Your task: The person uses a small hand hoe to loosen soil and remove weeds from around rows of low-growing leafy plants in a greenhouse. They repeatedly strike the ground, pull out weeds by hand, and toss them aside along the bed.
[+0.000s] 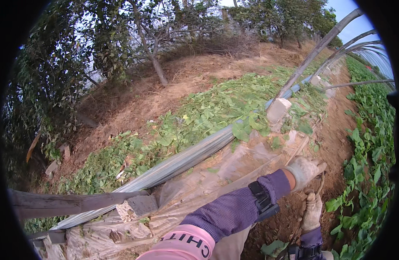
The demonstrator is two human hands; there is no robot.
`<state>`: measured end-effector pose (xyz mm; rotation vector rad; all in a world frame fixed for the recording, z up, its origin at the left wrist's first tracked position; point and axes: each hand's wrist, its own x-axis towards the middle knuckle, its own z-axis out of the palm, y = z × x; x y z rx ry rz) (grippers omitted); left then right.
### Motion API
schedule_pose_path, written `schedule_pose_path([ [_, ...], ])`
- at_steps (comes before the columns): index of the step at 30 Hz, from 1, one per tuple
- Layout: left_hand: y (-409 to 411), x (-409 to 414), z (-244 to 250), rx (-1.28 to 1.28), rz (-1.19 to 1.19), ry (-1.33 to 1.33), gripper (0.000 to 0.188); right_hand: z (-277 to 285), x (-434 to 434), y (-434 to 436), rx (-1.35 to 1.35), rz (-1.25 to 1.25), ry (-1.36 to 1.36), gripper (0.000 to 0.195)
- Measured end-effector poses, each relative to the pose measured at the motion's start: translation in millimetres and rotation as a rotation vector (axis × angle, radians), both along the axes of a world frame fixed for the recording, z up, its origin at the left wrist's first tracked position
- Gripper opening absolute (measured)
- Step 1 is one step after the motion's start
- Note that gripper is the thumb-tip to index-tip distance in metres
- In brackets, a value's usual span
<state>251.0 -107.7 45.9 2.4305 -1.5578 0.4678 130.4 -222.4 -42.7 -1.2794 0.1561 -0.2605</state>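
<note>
My left hand (305, 170), in a dirty white work glove, reaches over the bare soil at the lower right. Just below it is my right hand (311, 209), gloved alike, with its fingers curled in. A thin brown cord or stem (322, 183) runs in a curve between the two hands, and both are closed on it. Whether it is cord or plant stem I cannot tell. Beside my left forearm, clear plastic film (232, 165) covers the ground, wrinkled and dusted with soil.
A rolled bluish plastic sheet (186, 157) crosses diagonally. Concrete blocks (279, 109) stand by bamboo hoop poles (316, 53); another pole (79, 203) juts in at lower left. Pulled vines (212, 104) lie beyond the sheet. Leafy crop plants (368, 156) line the right side of the soil path (337, 130).
</note>
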Motion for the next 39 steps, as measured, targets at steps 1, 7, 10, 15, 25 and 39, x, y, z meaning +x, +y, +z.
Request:
schedule_pose_path([
  [1, -7.3, -0.3, -6.0, -0.035, 0.042, -0.021, 0.041, 3.8, 1.6, 8.1, 0.047, 0.027, 0.014, 0.036],
  [7, 8.5, 10.7, -7.3, -0.203, -0.005, -0.034, 0.027, 24.9, -4.0, 9.4, 0.113, 0.174, 0.102, 0.041],
  [10, 15.1, 17.7, -2.0, -0.088, -0.017, 0.082, 0.029, 19.8, -1.7, 4.0, 0.028, 0.143, 0.13, 0.043],
  [15, 28.4, 37.1, -19.2, -0.239, -0.122, 0.462, 0.038, -16.2, 9.9, -6.2, 0.029, 0.118, 0.114, 0.04],
  [25, 2.9, 21.5, -43.2, -0.328, -0.082, 0.233, 0.032, 36.1, -0.8, 29.1, -0.158, 0.263, 0.317, 0.033],
  [39, 12.0, 35.5, -54.1, -0.343, 0.155, 0.323, 0.037, 14.7, 15.2, -12.3, 0.437, -0.136, 0.01, 0.034],
])
